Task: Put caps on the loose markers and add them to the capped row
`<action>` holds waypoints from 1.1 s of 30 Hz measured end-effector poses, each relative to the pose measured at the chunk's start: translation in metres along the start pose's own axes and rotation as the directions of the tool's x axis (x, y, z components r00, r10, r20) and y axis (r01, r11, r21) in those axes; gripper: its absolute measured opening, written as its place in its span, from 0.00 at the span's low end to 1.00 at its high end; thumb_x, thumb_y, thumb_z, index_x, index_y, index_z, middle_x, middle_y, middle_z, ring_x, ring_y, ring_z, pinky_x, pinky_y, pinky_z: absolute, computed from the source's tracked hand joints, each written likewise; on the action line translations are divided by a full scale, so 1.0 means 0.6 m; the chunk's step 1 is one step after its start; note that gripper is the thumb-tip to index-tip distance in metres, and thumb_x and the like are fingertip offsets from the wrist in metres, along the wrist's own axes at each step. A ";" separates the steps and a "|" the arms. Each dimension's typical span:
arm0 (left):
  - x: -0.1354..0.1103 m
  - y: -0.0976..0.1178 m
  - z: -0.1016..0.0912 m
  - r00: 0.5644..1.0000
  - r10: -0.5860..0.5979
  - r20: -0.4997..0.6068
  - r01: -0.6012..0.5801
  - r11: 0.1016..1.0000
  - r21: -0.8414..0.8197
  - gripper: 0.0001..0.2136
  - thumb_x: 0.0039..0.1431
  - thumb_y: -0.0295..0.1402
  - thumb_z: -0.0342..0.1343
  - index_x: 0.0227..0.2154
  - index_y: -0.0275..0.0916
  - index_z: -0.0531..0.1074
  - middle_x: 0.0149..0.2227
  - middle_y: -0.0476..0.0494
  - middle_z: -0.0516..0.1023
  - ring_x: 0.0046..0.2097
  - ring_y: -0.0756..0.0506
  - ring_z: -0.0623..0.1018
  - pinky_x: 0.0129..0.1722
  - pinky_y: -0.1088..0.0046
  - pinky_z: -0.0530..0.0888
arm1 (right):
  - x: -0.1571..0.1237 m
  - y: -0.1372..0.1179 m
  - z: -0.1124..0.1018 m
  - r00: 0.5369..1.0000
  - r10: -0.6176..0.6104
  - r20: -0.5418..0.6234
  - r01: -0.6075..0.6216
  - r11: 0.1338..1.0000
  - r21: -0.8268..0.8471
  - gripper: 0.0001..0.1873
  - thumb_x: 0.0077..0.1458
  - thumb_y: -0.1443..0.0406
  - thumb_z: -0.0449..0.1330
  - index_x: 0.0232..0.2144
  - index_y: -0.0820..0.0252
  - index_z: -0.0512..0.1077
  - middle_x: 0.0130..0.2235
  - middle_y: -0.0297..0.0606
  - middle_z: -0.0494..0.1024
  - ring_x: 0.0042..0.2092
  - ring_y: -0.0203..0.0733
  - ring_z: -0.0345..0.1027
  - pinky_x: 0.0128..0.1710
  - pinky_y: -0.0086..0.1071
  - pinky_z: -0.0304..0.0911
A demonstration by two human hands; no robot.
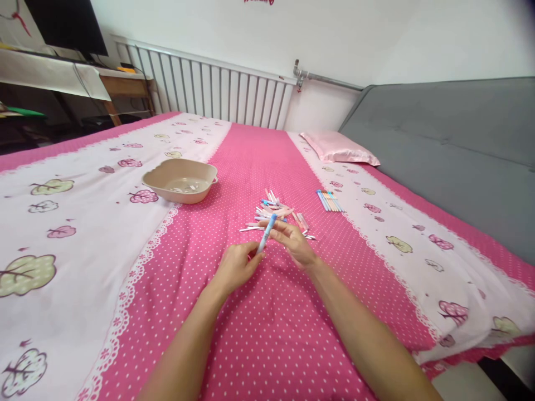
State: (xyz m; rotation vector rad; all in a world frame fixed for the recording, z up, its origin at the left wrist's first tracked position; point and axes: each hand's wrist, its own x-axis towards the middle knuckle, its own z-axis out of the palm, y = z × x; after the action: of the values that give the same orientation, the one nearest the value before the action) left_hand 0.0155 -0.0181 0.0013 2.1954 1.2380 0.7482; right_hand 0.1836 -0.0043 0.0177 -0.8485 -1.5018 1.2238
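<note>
A light blue marker with a darker blue cap (267, 233) is tilted up in front of me, above the pink dotted bedspread. My left hand (237, 267) pinches its lower end. At the upper part, near the cap, my right hand (295, 243) has its thumb and fingers closed around the marker. Just beyond my hands lies a loose pile of pens and markers (273, 209), mostly pink, white and blue, partly hidden by my right hand. To the right, several markers (329, 200) lie side by side in a neat row.
A beige plastic basin (180, 192) with small white pieces inside stands on the bed at the left. A pink pillow (337, 148) lies farther back, near a grey padded headboard (443, 145). Behind the bed are a white radiator (209, 83) and a desk with a monitor (69, 28).
</note>
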 end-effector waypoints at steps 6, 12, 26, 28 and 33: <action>-0.001 0.002 -0.004 1.000 -0.007 0.004 0.007 1.000 0.000 0.11 0.57 0.36 0.46 0.28 0.37 0.70 0.22 0.50 0.70 0.24 0.51 0.66 0.26 0.76 0.59 | -0.001 0.000 0.000 0.998 -0.031 0.057 0.032 0.999 -0.023 0.13 0.51 0.60 0.59 0.40 0.54 0.75 0.46 0.36 0.75 0.53 0.44 0.63 0.56 0.41 0.51; 0.001 0.000 -0.003 1.000 -0.004 0.006 0.004 1.000 0.009 0.11 0.57 0.36 0.46 0.29 0.37 0.70 0.23 0.49 0.71 0.25 0.51 0.67 0.26 0.77 0.60 | 0.001 -0.002 0.004 1.000 -0.011 0.027 0.013 0.999 -0.047 0.13 0.48 0.57 0.61 0.36 0.55 0.76 0.43 0.37 0.76 0.51 0.45 0.65 0.54 0.41 0.55; 0.000 0.004 -0.001 1.000 0.016 0.014 -0.016 1.000 -0.021 0.11 0.56 0.36 0.46 0.23 0.37 0.65 0.20 0.52 0.67 0.23 0.52 0.65 0.26 0.77 0.58 | 0.005 0.008 0.004 0.997 0.061 -0.052 -0.062 0.998 -0.011 0.17 0.39 0.55 0.67 0.30 0.59 0.73 0.42 0.39 0.76 0.42 0.44 0.69 0.40 0.36 0.65; 0.000 0.003 -0.001 1.000 0.022 0.006 -0.022 0.999 -0.027 0.10 0.57 0.36 0.46 0.23 0.37 0.66 0.20 0.52 0.68 0.23 0.52 0.65 0.26 0.77 0.58 | 0.005 0.009 0.004 0.998 0.040 -0.046 -0.041 0.999 -0.017 0.19 0.39 0.56 0.67 0.33 0.58 0.72 0.42 0.39 0.75 0.42 0.43 0.68 0.41 0.36 0.64; 0.002 0.003 -0.002 1.000 0.023 0.003 -0.023 0.999 -0.035 0.11 0.57 0.36 0.46 0.23 0.37 0.66 0.21 0.51 0.68 0.23 0.52 0.65 0.26 0.77 0.58 | 0.001 -0.002 0.003 1.000 0.015 -0.020 -0.014 0.999 0.037 0.19 0.44 0.55 0.64 0.39 0.55 0.73 0.44 0.38 0.75 0.46 0.42 0.66 0.46 0.37 0.61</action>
State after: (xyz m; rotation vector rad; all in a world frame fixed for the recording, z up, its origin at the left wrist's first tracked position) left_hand 0.0163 -0.0179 0.0032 2.1856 1.1911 0.7697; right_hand 0.1818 -0.0047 0.0189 -0.8459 -1.4549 1.2465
